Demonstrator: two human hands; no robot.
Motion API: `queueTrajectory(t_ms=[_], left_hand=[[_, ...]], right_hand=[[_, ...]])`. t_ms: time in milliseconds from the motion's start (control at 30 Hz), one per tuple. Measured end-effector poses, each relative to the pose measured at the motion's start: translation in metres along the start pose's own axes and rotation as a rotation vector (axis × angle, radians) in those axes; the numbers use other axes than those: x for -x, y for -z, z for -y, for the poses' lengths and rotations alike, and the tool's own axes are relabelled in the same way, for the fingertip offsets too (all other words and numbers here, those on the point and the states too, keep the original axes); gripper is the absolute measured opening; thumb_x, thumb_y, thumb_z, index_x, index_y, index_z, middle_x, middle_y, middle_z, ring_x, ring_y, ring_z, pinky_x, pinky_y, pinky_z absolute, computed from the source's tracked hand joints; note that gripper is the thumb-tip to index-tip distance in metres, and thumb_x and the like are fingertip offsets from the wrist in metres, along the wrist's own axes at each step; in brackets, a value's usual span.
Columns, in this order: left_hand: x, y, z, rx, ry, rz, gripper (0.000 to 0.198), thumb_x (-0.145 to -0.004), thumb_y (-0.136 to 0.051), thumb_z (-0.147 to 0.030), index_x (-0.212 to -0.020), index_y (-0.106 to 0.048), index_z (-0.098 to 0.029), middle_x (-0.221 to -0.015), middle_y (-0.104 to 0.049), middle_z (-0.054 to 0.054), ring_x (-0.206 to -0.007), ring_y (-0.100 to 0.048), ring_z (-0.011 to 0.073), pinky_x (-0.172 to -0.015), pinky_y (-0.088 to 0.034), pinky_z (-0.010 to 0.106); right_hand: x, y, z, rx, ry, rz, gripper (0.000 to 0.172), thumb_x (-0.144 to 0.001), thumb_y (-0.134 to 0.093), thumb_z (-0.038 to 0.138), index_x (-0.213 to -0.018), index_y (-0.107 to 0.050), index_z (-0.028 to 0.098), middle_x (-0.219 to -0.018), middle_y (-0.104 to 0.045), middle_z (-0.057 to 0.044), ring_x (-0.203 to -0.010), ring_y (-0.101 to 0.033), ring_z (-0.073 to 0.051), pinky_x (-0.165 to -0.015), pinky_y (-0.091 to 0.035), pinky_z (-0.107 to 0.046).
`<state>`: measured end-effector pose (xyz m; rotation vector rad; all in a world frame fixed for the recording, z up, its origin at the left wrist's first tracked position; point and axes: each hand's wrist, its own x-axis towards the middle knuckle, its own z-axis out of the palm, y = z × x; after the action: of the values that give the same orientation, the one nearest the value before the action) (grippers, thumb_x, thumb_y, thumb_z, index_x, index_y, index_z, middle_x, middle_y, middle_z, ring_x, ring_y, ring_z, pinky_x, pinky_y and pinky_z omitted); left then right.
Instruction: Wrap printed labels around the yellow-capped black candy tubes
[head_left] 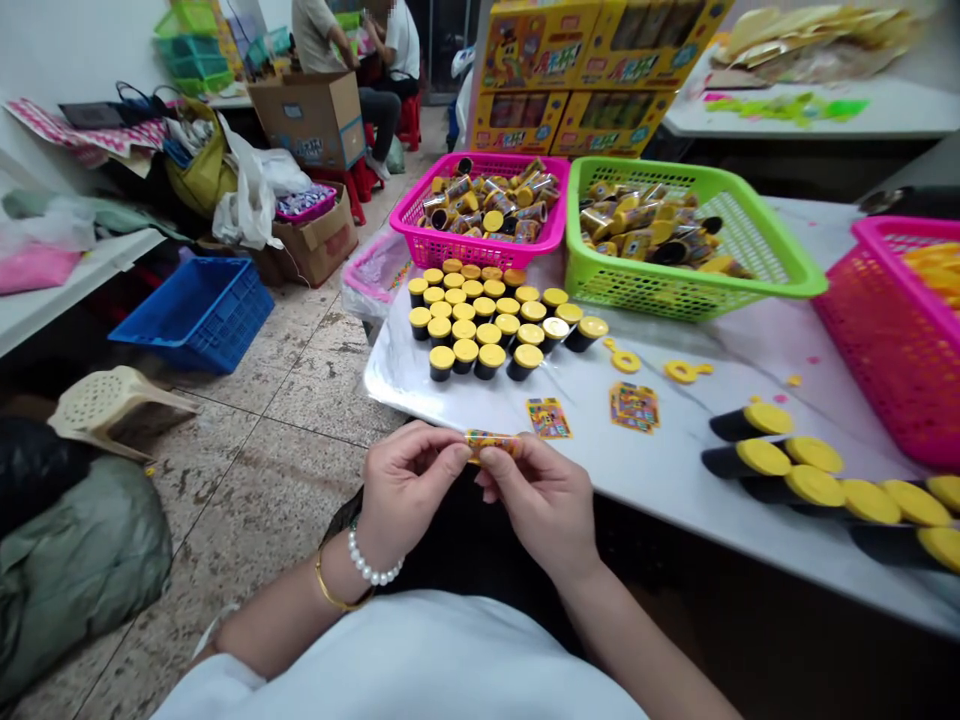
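My left hand (409, 485) and my right hand (540, 500) are closed together in front of me, pinching the two ends of a small colourful label sticker (491, 443) just before the table's near edge. Two more stickers (549, 418) lie flat on the white table (675, 480) beyond my right hand. Several black tubes with yellow caps (484, 320) stand upright in rows farther back. More capped tubes (817, 480) lie on their sides to the right.
A pink basket (487, 245) and a green basket (757, 270) hold labelled tubes; another pink basket (892, 340) stands at right. Yellow rings (624, 360) lie loose. A blue crate (195, 310) and a stool (112, 405) sit on the floor. People sit far back.
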<state>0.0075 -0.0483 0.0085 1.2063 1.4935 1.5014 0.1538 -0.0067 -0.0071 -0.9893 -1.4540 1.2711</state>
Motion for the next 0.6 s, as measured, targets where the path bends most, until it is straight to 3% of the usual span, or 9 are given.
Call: queueTrajectory(t_ms=[200, 333, 400, 467, 533, 600], left_hand=[[-0.006, -0.002, 0.007, 0.149, 0.005, -0.061, 0.011, -0.073, -0.083, -0.027, -0.072, -0.078, -0.018, -0.071, -0.067, 0.002, -0.063, -0.060, 0.0111, -0.056, -0.049, 0.022], [-0.012, 0.006, 0.011, 0.224, 0.197, -0.053, 0.014, -0.070, -0.085, -0.029, -0.072, -0.078, -0.017, -0.067, -0.066, 0.001, -0.048, -0.049, 0.0059, -0.043, -0.038, 0.018], [-0.013, 0.010, 0.014, 0.234, 0.312, -0.030, 0.019, -0.070, -0.084, -0.033, -0.075, -0.078, -0.016, -0.055, -0.061, -0.002, -0.040, -0.043, 0.0042, -0.038, -0.032, 0.017], [-0.012, 0.012, 0.015, 0.243, 0.364, -0.028, 0.023, -0.070, -0.085, -0.035, -0.075, -0.076, -0.015, -0.047, -0.056, -0.004, -0.035, -0.041, 0.0042, -0.035, -0.028, 0.016], [-0.012, 0.011, 0.016, 0.285, 0.381, -0.020, 0.027, -0.069, -0.085, -0.037, -0.074, -0.071, -0.014, -0.046, -0.056, -0.005, -0.032, -0.041, 0.0042, -0.033, -0.026, 0.015], [-0.013, 0.010, 0.015, 0.354, 0.417, 0.002, 0.030, -0.068, -0.086, -0.038, -0.073, -0.067, -0.015, -0.046, -0.056, -0.005, -0.030, -0.041, 0.0041, -0.032, -0.025, 0.015]], right_hand=[[-0.002, -0.003, -0.006, 0.281, 0.190, 0.043, 0.034, -0.092, -0.064, 0.033, -0.062, -0.057, 0.020, -0.052, -0.057, 0.004, -0.045, -0.049, -0.009, -0.044, -0.040, -0.022], [-0.017, 0.005, 0.004, 0.447, 0.348, 0.125, 0.028, -0.092, -0.065, 0.032, -0.067, -0.061, 0.020, -0.055, -0.057, 0.004, -0.047, -0.047, -0.009, -0.047, -0.038, -0.023], [-0.031, 0.014, 0.011, 0.557, 0.432, 0.026, 0.022, -0.089, -0.069, 0.036, -0.075, -0.064, 0.020, -0.062, -0.062, 0.002, -0.053, -0.053, -0.011, -0.052, -0.041, -0.024], [-0.050, 0.021, 0.014, 0.727, 0.489, -0.173, 0.024, -0.086, -0.072, 0.038, -0.074, -0.062, 0.020, -0.071, -0.066, -0.001, -0.063, -0.060, -0.015, -0.061, -0.044, -0.027], [-0.070, 0.026, 0.013, 0.927, 0.455, -0.309, 0.029, -0.082, -0.074, 0.037, -0.067, -0.055, 0.021, -0.077, -0.066, -0.004, -0.072, -0.062, -0.019, -0.065, -0.043, -0.030], [-0.086, 0.027, 0.009, 1.067, 0.344, -0.322, 0.028, -0.079, -0.073, 0.031, -0.066, -0.051, 0.021, -0.080, -0.066, -0.005, -0.072, -0.059, -0.020, -0.063, -0.040, -0.031]])
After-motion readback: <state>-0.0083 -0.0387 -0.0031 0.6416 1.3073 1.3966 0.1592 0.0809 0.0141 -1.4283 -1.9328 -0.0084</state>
